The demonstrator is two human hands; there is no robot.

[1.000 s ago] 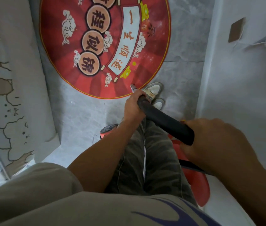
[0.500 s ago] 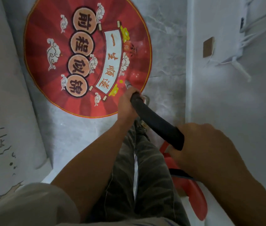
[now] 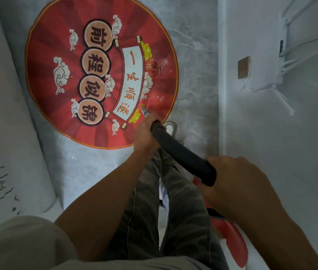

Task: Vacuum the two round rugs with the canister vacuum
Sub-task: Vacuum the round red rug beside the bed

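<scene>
- While the round red printed rug [image 3: 99,78] lies flat on the grey floor [image 3: 193,55], only its near right patch is being reached.
- Black vacuum hose [image 3: 183,154] is gripped at the front by the left hand [image 3: 146,133], and the metal nozzle tip [image 3: 145,111] has been moved from the rug's edge onto the pattern.
- Hose's rear end is clamped by the right hand [image 3: 238,182], above the red canister vacuum [image 3: 230,236]. Cleaning looks barely started.

Beige short-sleeve tee [image 3: 21,242], dark blue print [image 3: 194,266] low on the front. Faded olive-grey trousers [image 3: 144,211], pale wash streaks, stitched seams. One white-and-grey trainer [image 3: 170,127] showing. Forearms, left hand [image 3: 145,137] and right hand [image 3: 238,182] bare.
</scene>
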